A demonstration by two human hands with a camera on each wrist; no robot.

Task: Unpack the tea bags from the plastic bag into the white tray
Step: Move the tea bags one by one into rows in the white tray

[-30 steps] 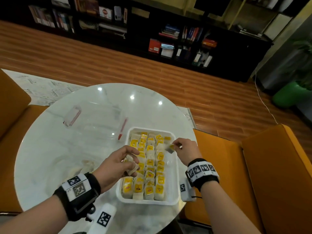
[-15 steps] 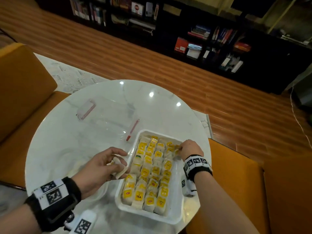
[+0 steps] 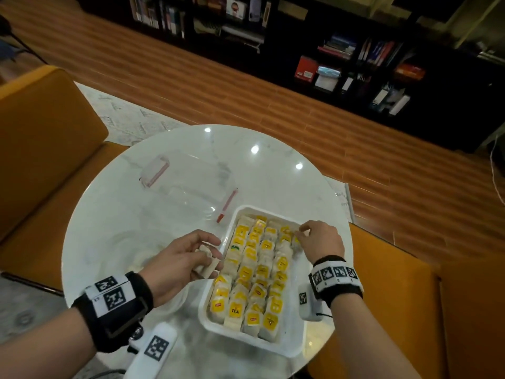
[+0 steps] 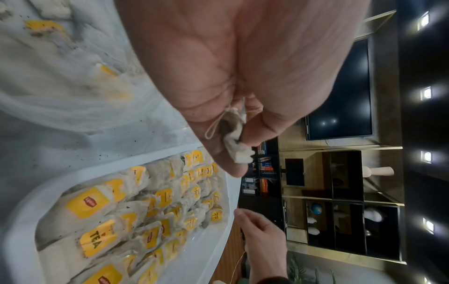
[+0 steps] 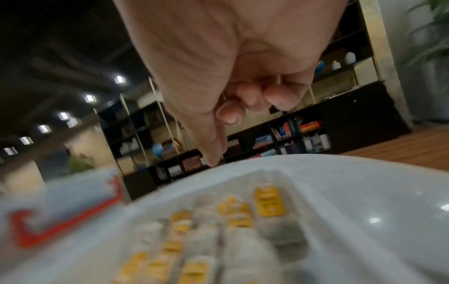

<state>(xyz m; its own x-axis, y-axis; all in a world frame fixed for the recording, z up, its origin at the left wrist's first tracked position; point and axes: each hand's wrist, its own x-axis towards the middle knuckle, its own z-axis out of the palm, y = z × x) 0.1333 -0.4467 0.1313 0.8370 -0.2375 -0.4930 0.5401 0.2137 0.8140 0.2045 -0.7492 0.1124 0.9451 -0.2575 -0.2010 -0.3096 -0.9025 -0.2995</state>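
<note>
The white tray sits at the table's near right, packed with rows of yellow-tagged tea bags. My left hand hovers just left of the tray and grips a couple of pale tea bags; the left wrist view shows one tea bag and its string pinched between thumb and fingers. Below that hand lies a crumpled clear plastic bag holding a few tea bags. My right hand is over the tray's far right corner, fingers curled, nothing visible in them.
A flat clear zip bag with a red seal lies on the round white marble table, beyond the tray. Orange chairs flank the table on both sides. The tray's near right corner lies close to the table edge. Dark bookshelves line the far wall.
My right hand carried a pinched tea bag to the tray's far right corner and no longer shows it. The left hand stayed beside the tray with its tea bags. The head view shifted.
</note>
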